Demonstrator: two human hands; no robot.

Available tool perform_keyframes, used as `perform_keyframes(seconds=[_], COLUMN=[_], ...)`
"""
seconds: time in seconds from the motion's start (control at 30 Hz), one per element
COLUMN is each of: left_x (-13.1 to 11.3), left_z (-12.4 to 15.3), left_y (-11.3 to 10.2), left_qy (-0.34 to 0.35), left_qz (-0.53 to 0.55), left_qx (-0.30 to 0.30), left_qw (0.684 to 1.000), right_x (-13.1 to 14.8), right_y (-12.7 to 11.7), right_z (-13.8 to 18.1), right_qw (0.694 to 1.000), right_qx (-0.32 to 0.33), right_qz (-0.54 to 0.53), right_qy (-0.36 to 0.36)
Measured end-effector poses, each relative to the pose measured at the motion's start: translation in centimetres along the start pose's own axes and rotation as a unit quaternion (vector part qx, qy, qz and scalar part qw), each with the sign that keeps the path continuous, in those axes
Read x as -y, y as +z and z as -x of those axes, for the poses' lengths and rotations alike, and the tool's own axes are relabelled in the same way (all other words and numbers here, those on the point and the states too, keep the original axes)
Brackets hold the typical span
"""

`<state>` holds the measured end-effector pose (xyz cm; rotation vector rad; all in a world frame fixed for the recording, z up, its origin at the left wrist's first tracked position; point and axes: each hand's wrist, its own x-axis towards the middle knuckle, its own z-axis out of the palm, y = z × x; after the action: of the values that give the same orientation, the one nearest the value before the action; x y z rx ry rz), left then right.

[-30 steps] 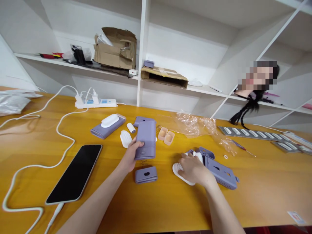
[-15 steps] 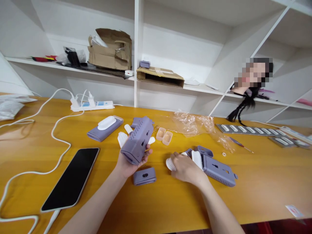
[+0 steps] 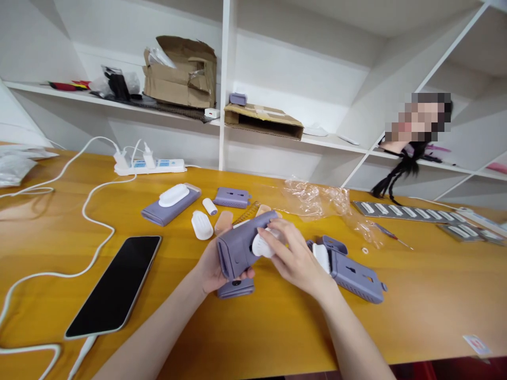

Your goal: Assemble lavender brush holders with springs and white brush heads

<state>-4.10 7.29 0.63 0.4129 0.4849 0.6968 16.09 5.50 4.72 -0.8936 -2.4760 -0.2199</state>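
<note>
My left hand (image 3: 210, 268) is wrapped around a long purple plastic housing (image 3: 236, 244), held tilted above the table. In my right hand (image 3: 298, 258) a white ribbed oval piece (image 3: 261, 246) is pinched, up against a dark opening in the housing's side; I cannot tell how far in it sits. Below the left hand, partly hidden, lies a small purple block (image 3: 242, 289) with a dark hole. Right of my right hand are another purple housing (image 3: 356, 277) and a white bristled part (image 3: 321, 257). A white ribbed shell (image 3: 202, 226) and a small white cylinder (image 3: 209, 206) lie behind the left hand.
A phone (image 3: 114, 285) on a white cable lies at left, near a power strip (image 3: 158, 167). Farther back are a purple case (image 3: 168, 208), a purple panel (image 3: 233, 197) and clear plastic film (image 3: 312, 199). A screwdriver (image 3: 390, 234) lies right, before a tray of white parts (image 3: 407, 211).
My right hand has lifted the white ribbed piece from the table and brought it left to the purple housing. The left hand has turned the housing and moved it slightly right.
</note>
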Motion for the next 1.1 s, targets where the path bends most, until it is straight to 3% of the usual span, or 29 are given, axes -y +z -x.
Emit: perform_keyframes(seconds=[0.2,0.3,0.6,0.97,1.1], left_x=[0.0,-0.1,-0.3,0.0,0.1], left_z=[0.5,0.6,0.5,0.4,0.8], left_y=[-0.3,-0.9,0.1,1.2,1.5], left_qy=[0.04,0.064,0.027,0.048,0.069], left_qz=[-0.033,-0.034,-0.051,-0.078,-0.096], left_qx=[0.091,0.103,-0.01,-0.05,-0.085], left_qw=[0.995,0.992,0.998,0.995,0.989], right_x=[0.4,0.5,1.2,1.2,0.8], right_y=[-0.4,-0.5,-0.3,-1.3,-1.0], right_z=[-0.3,-0.2,-0.7,-0.8,-0.7], right_qw=[0.999,0.999,0.998,0.994,0.984], right_qx=[0.024,0.03,0.043,0.034,0.016], right_qz=[-0.023,-0.039,-0.046,-0.055,-0.128], right_qy=[0.011,0.022,0.014,0.084,0.119])
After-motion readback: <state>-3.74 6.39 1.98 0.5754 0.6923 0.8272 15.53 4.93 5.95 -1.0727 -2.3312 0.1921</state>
